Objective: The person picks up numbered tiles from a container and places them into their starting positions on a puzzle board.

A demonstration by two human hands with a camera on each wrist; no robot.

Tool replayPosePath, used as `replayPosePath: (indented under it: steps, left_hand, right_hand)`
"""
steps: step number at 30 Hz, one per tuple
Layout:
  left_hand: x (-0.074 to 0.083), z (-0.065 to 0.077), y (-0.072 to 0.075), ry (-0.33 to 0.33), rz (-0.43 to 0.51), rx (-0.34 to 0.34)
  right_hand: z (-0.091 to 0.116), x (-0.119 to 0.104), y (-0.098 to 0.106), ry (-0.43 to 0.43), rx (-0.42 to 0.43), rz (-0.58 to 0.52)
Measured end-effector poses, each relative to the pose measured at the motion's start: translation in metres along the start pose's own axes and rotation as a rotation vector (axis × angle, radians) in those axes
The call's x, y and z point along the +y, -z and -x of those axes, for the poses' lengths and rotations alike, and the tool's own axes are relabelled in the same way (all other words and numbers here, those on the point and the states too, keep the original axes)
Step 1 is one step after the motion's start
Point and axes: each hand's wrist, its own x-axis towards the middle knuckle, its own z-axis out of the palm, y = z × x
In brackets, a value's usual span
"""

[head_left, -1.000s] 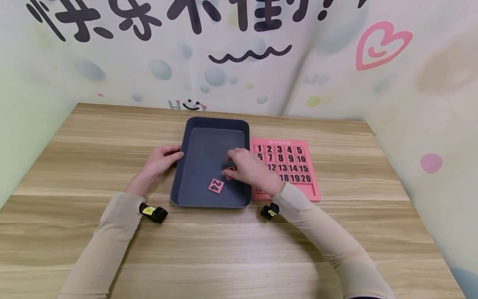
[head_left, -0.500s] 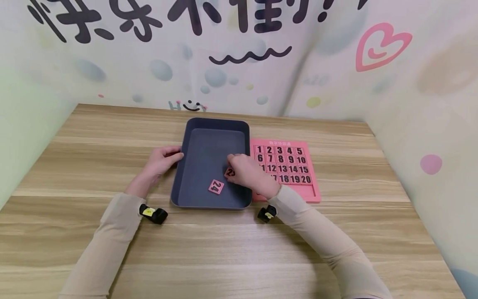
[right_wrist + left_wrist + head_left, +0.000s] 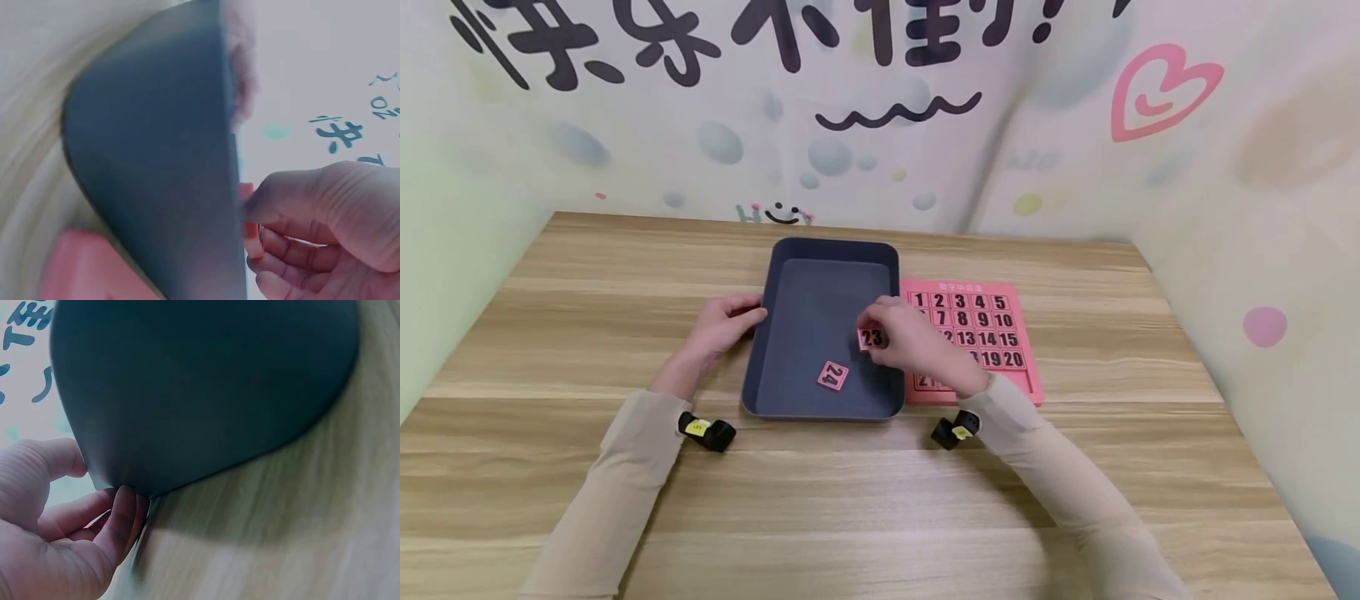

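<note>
My right hand (image 3: 910, 337) pinches a pink number tile marked 23 (image 3: 871, 338) over the right side of a dark blue-grey tray (image 3: 820, 408). In the right wrist view the tile (image 3: 252, 232) shows between thumb and fingers, partly behind the tray wall (image 3: 156, 156). Another tile, marked 24 (image 3: 832, 375), lies tilted on the tray floor. At the tray's left side my left hand (image 3: 718, 329) holds the wall, thumb by the rim and fingertips at the lower edge, as the left wrist view shows (image 3: 75, 531).
Right beside the tray lies a pink number puzzle board (image 3: 1036, 392) with rows of tiles from 1 to 20. Tile 21 (image 3: 927, 381) sits in its bottom row, partly hidden by my right arm. Behind the wooden table (image 3: 820, 517) stands a printed wall (image 3: 775, 125).
Tile 23 has come up from the tray floor in my right hand, turned so its number faces me, and moved slightly right. The left hand stays on the tray.
</note>
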Motion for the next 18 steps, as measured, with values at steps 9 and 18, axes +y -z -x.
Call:
replayPosePath:
  steps: [9, 18]
  left_hand:
    - [-0.001, 0.001, 0.0, 0.008, 0.003, 0.0]
    - [0.002, 0.002, -0.001, 0.038, 0.027, 0.0]
  right_hand:
    - [0.043, 0.02, 0.025, 0.029, 0.065, -0.125]
    - [0.089, 0.047, 0.03, -0.045, 0.094, -0.087]
